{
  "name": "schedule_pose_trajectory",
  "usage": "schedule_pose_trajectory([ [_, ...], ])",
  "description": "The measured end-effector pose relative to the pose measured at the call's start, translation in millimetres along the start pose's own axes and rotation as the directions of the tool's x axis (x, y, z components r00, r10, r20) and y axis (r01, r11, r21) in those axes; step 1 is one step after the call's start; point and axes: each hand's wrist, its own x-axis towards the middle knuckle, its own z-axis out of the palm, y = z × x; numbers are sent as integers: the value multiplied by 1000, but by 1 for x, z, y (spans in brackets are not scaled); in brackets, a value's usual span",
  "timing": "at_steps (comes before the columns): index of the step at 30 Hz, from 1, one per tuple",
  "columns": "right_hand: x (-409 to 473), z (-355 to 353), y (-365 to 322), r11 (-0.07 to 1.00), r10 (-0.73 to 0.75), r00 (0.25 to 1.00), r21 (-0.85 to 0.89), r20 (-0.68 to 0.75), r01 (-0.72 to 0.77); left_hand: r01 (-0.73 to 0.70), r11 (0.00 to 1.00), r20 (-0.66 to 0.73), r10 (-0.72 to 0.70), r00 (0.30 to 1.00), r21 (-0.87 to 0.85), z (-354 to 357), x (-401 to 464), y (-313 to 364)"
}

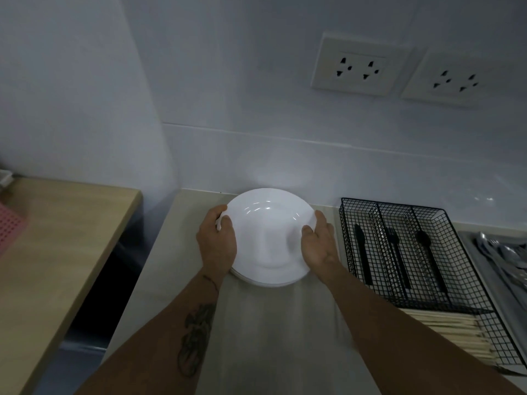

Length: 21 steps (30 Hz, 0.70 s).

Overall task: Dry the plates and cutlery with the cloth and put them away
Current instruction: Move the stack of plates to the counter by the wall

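While both hands, left hand (217, 240) and right hand (317, 243), grip its rim, one glossy white plate (268, 238) tops a stack (count unclear) on the tabletop (273, 332) beside one wire caddy (422, 269).

Single head cam on me, wide-angle, looking forward and steeply down at the counter (265, 323) against the tiled wall (256, 81); close range, both my forearms entering from bottom edge.
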Motion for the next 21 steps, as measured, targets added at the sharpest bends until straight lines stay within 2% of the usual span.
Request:
schedule_pose_trajectory([
  [10, 9, -5, -1, 1000, -22, 998, 13, 58, 22, -36, 998, 25, 35, 999, 54, -1, 3, 8],
  [16, -5, -21, 2, 964, -67, 997, -257, 25, 71, -98, 988, 61, 91, 994, 120, -10, -13, 19],
  [21, -46, -58, 6, 934, -233, 972, -270, 34, 233, -210, 969, 82, 201, 976, 131, -24, -47, 36],
])
